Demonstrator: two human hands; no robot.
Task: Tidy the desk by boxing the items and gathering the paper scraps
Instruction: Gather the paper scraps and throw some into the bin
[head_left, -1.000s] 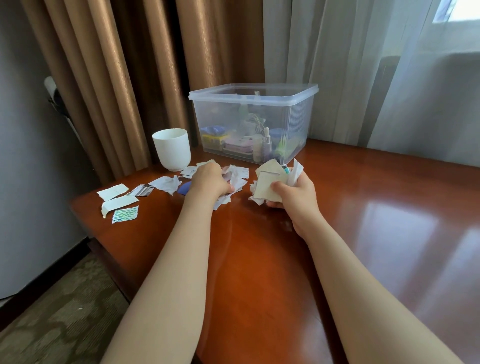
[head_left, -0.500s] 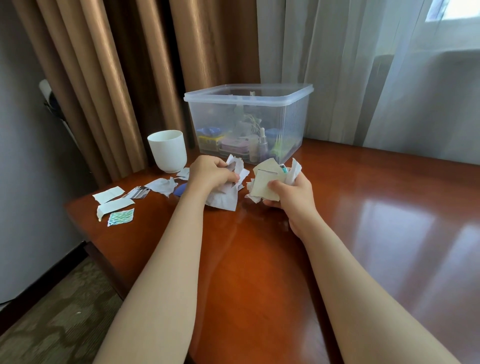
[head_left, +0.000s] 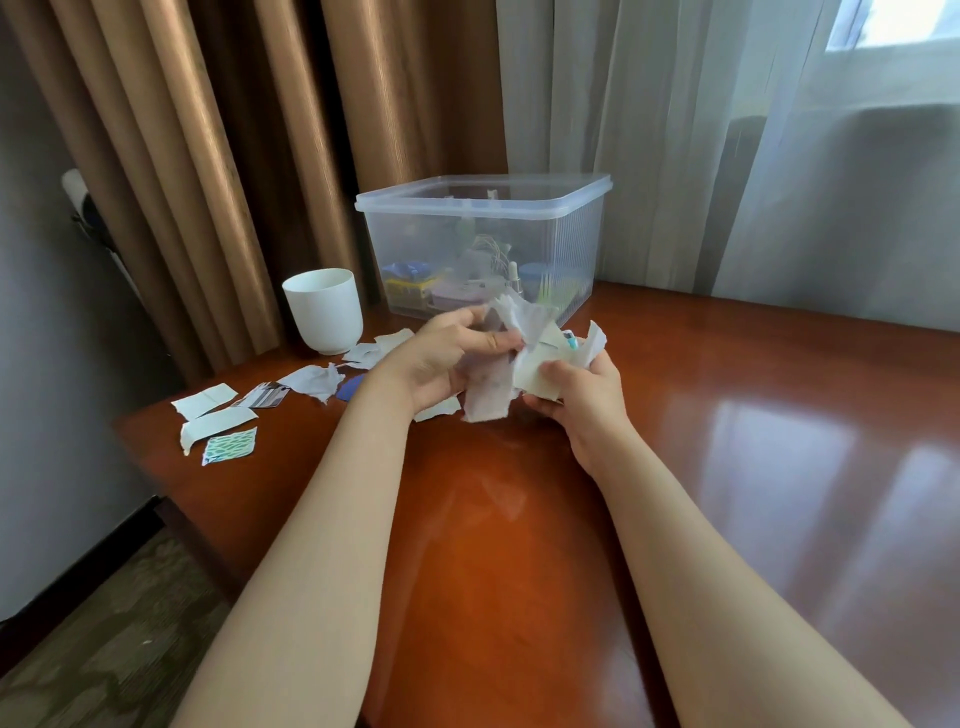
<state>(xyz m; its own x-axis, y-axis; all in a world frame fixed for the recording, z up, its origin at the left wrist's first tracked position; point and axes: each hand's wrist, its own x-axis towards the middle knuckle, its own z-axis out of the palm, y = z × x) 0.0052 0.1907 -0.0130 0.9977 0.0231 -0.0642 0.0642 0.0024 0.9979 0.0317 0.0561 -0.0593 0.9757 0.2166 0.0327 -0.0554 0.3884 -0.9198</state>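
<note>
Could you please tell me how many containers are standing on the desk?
2: a white round cup near the back left edge of the desk, and a clear plastic box just right of it. None seems hidden.

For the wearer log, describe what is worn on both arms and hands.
Nothing worn shows. The left forearm and right forearm are bare to the bottom edge of the view, with no sleeve or cuff. The left hand and right hand wear no glove, and no watch, bracelet or ring is visible.
</note>
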